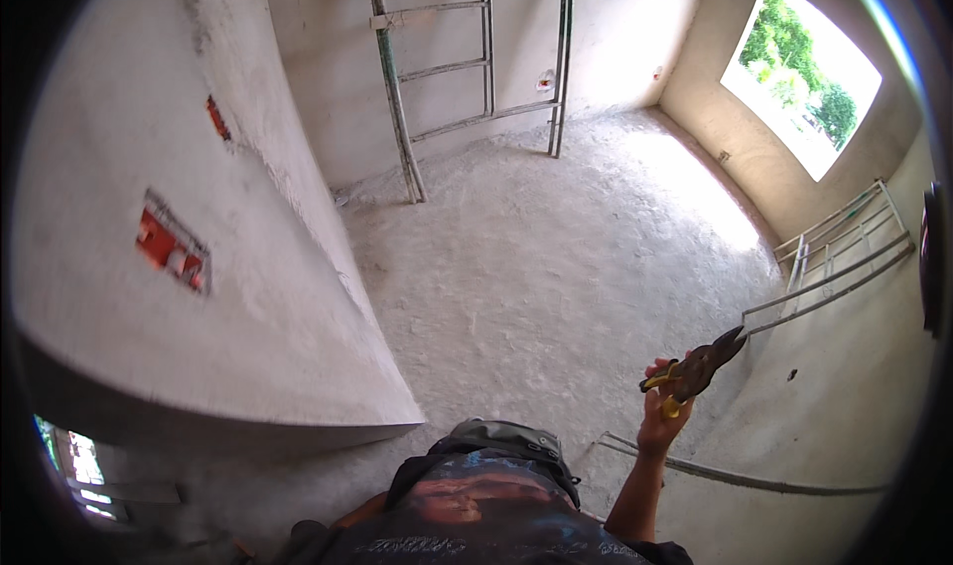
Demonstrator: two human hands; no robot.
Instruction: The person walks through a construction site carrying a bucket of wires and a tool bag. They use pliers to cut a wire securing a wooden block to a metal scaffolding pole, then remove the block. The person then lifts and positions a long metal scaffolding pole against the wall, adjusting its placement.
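Raised in front of me on the right, my right hand [663, 416] is closed around a pair of tin snips [703, 364]. The snips have dark metal jaws and yellow-and-black handles. Their jaws point up and to the right, away from my body, and touch nothing that I can make out. A short piece of my left arm [365, 510] shows beside my dark printed shirt; the left hand itself is out of sight.
Against the far wall stands a metal scaffold frame [400, 108]. Another metal frame [834, 277] leans at the right wall, below a window opening [806, 73]. On the left wall [298, 307] is a red electrical box [171, 247]. The rough concrete floor [556, 267] is dusty.
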